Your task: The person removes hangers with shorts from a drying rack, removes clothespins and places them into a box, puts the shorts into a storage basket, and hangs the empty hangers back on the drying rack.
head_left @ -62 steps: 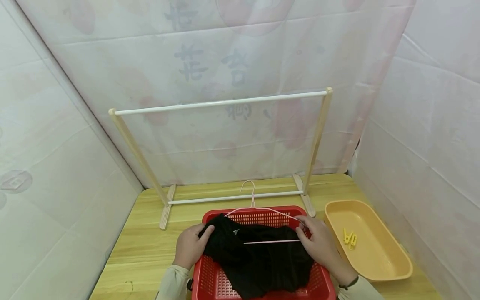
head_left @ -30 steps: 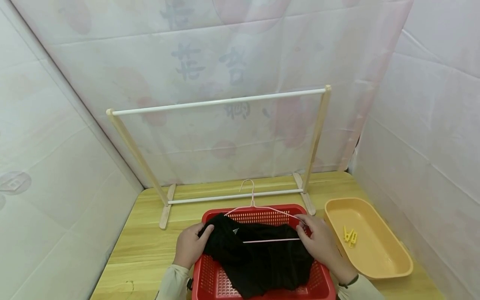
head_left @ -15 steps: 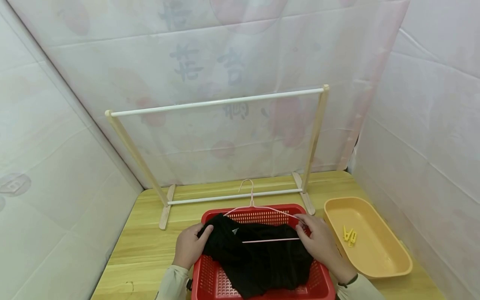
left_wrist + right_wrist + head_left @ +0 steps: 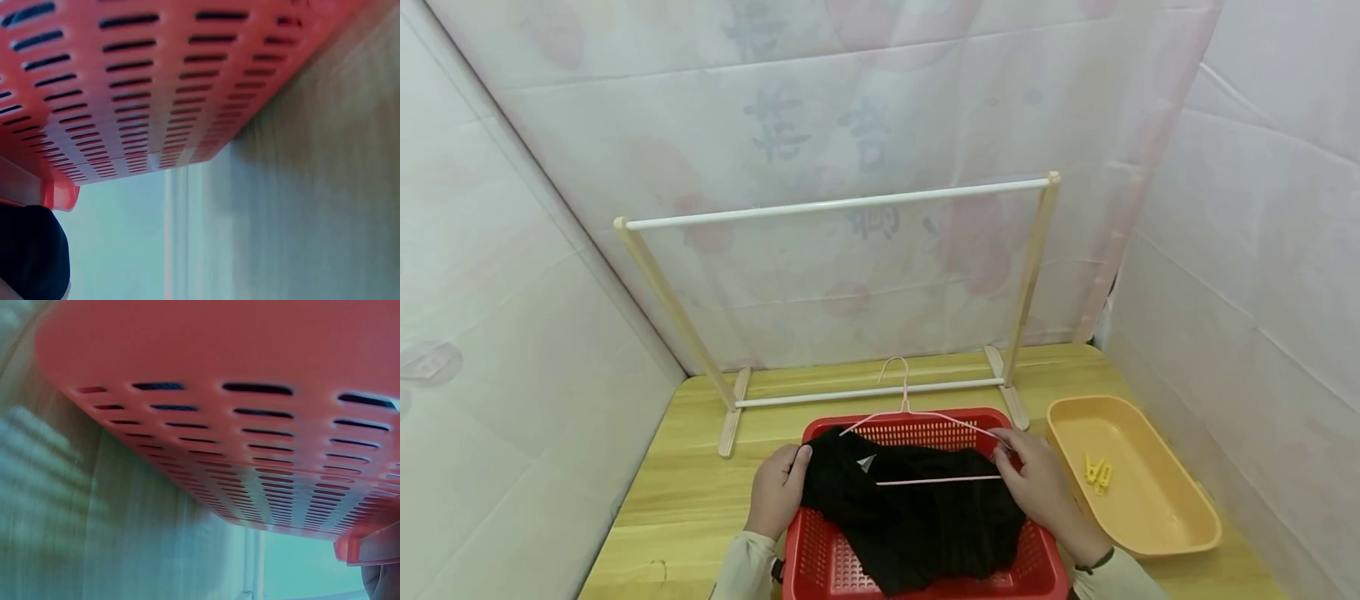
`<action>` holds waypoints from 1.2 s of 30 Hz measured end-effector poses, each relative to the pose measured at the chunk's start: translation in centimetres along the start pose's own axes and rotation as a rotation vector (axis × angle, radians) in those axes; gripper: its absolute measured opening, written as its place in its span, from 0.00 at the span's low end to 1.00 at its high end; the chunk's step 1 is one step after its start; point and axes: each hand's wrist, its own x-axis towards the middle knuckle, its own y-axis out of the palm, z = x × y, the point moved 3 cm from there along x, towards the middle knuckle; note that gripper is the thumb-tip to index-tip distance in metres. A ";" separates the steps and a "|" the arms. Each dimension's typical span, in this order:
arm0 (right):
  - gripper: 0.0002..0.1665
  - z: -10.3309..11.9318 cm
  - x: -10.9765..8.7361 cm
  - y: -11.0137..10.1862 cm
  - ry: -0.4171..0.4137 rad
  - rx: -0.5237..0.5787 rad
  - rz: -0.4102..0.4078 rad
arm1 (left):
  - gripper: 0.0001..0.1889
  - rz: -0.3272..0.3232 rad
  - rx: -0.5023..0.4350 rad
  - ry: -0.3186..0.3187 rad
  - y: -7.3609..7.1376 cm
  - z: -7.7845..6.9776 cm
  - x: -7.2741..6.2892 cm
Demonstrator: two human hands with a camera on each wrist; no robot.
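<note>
A black garment (image 4: 925, 525) lies bunched in and over the red basket (image 4: 797, 567), with a small pale tag near its left part. A pink clothes hanger (image 4: 906, 412) stands partly in the garment, hook upward, its lower bar crossing in front of the cloth. My left hand (image 4: 777, 492) pinches the garment's left edge, thumb on top. At the other end, my right hand (image 4: 1043, 485) holds the hanger's right corner beside the cloth. The left wrist view shows mostly the basket's slotted wall (image 4: 137, 94), with black cloth (image 4: 31, 253) at the lower left.
Behind the basket stands a wooden rack (image 4: 1033, 283) with a white top rail (image 4: 838, 203). To the right, a yellow tray (image 4: 1150, 492) holds yellow clothespins (image 4: 1097, 472). Fabric-covered walls enclose the wooden table (image 4: 685, 500) at the back and sides.
My left hand has drawn the garment's left edge slightly to the left, baring a bit more of the hanger's left shoulder and lower bar. The right hand stays in place.
</note>
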 end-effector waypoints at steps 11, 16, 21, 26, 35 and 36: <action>0.13 -1.2 -0.2 -1.2 -0.053 0.005 -0.104 | 0.12 0.053 -0.179 -0.012 -0.5 0.7 -0.3; 0.14 -2.1 -0.5 -2.5 -0.145 -0.046 -0.205 | 0.11 0.161 -0.170 -0.078 -1.0 0.4 0.0; 0.16 -3.5 -0.7 -4.6 -0.169 -0.126 -0.211 | 0.06 0.307 -0.099 -0.143 -2.0 -0.1 0.4; 0.18 -5.3 -1.0 -7.3 -0.188 -0.127 -0.248 | 0.05 0.372 -0.105 -0.172 -2.4 -0.9 0.5; 0.15 -6.7 -0.7 -8.6 -0.210 -0.107 -0.296 | 0.24 0.586 -0.249 0.008 -1.9 -5.0 1.0; 0.15 -6.6 -0.7 -8.5 -0.205 -0.099 -0.301 | 0.26 0.635 -0.267 0.024 -1.9 -5.2 1.0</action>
